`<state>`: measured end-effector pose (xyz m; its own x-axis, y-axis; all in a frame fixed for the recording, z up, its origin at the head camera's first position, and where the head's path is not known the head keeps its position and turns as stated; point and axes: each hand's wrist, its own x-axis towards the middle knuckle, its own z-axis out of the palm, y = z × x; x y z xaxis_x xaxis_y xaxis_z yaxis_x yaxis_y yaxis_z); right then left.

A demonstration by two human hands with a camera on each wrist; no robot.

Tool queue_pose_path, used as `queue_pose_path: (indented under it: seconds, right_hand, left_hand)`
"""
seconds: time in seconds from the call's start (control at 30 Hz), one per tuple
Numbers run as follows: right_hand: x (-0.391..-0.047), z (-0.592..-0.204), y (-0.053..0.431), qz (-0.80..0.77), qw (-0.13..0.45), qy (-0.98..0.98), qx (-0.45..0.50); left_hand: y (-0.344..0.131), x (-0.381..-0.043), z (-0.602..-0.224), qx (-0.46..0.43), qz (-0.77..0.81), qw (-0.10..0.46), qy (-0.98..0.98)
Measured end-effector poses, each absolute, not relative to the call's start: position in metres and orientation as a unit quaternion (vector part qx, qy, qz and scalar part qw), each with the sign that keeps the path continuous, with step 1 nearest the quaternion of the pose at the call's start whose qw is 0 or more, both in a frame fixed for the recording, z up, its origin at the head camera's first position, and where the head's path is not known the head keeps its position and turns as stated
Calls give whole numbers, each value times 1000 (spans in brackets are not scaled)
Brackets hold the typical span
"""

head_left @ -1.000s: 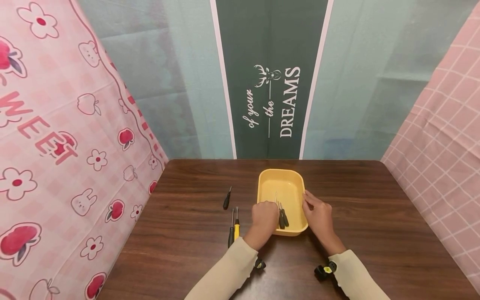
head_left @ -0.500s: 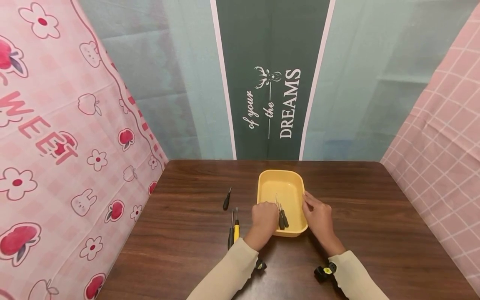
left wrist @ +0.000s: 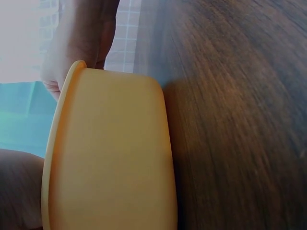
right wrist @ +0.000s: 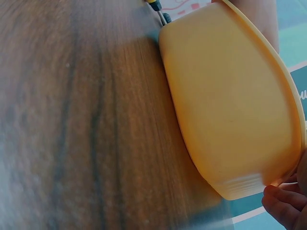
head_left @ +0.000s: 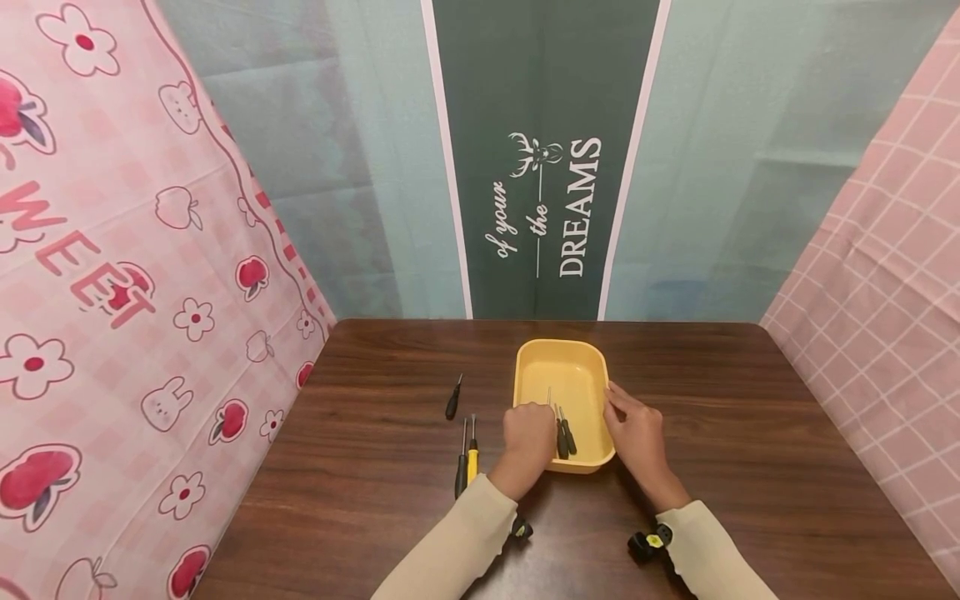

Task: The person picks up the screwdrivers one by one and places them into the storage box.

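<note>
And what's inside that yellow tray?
Two dark-handled screwdrivers show inside the yellow tray, plus a thin metal shaft poking out beyond the left hand. That hand covers the shaft's other end and whatever lies beneath.

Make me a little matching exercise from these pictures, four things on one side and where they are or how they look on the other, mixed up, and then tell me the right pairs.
Things:
1. Left hand
2. Right hand
3. Yellow-handled screwdriver
4. Yellow tray

Places and states:
A. Has dark-handled screwdrivers lying inside
B. At the tray's right rim
C. On the table, beside a black-handled screwdriver
D. Over the tray's left side, hiding part of its inside

Right pairs: 1-D, 2-B, 3-C, 4-A.
</note>
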<state>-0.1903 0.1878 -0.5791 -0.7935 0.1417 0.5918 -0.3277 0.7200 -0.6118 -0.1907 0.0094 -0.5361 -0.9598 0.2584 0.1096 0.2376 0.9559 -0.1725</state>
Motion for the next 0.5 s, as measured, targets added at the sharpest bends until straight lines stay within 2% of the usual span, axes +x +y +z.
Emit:
queue_pose_path:
  seconds: [0.5]
  right_hand:
    - [-190, -578, 188, 371, 314, -872, 52]
  left_hand:
    - [9, -191, -540, -130, 89, 94, -983]
